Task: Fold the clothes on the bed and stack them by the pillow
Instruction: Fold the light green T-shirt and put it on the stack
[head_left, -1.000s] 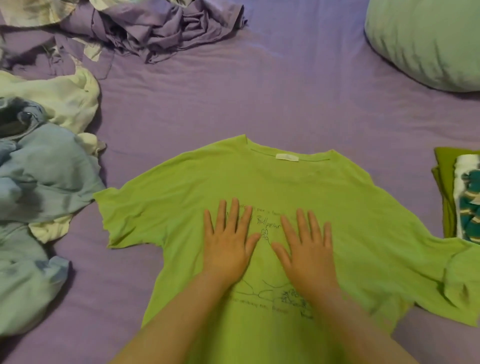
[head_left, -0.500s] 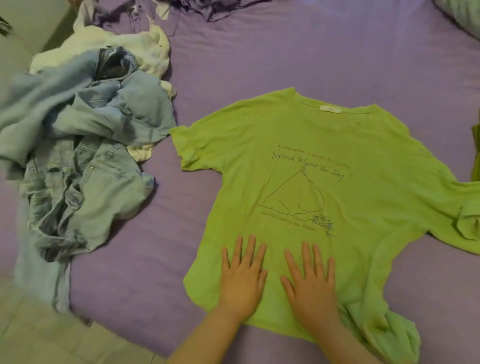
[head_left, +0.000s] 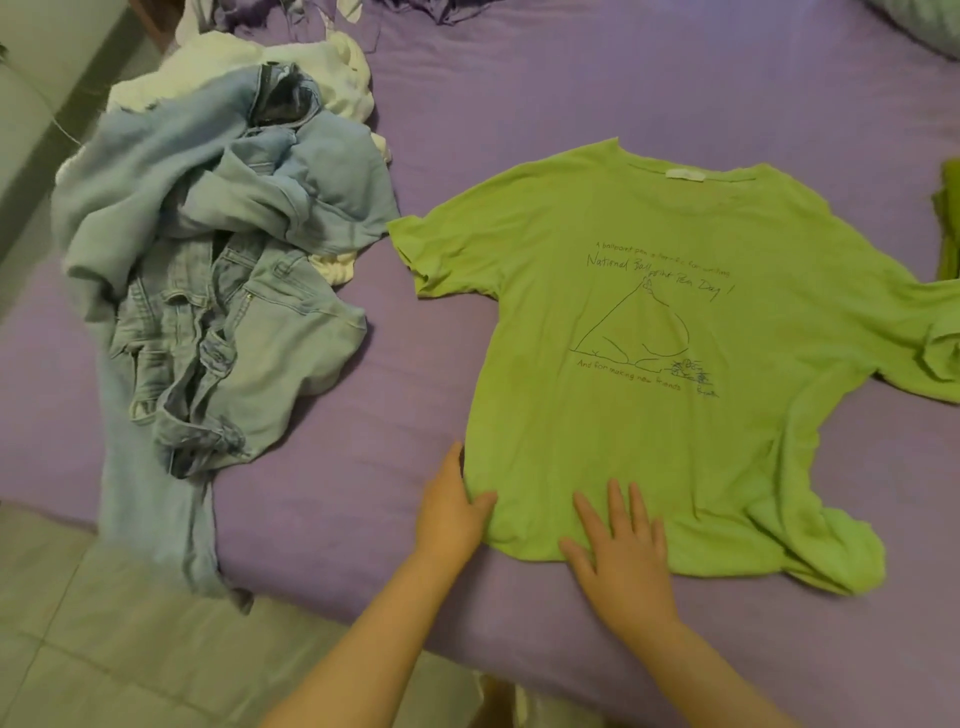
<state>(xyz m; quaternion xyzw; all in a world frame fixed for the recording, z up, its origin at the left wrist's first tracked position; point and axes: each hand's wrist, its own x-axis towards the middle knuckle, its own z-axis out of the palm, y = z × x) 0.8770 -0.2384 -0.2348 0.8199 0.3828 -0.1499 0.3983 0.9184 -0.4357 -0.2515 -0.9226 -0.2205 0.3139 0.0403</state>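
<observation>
A lime-green T-shirt (head_left: 649, 322) with a line drawing and writing lies front up on the purple bed sheet (head_left: 571, 78). Its right sleeve and lower right corner are rumpled. My left hand (head_left: 451, 512) sits at the shirt's lower left corner, fingers straight along the side edge on the sheet, thumb on the fabric. My right hand (head_left: 621, 553) presses flat on the bottom hem, fingers spread. A corner of the pale green pillow (head_left: 924, 26) shows at the top right.
A heap of light blue denim and other blue clothes (head_left: 223, 270) lies to the left over white garments (head_left: 291, 57), with one jeans leg hanging off the bed edge. A dark green folded item (head_left: 948, 223) peeks in at the right. Tiled floor (head_left: 104, 649) is below.
Both hands slid down the shirt from the chest print to the bottom hem. The left hand then moved outward to the lower left corner. The view swung left and down.
</observation>
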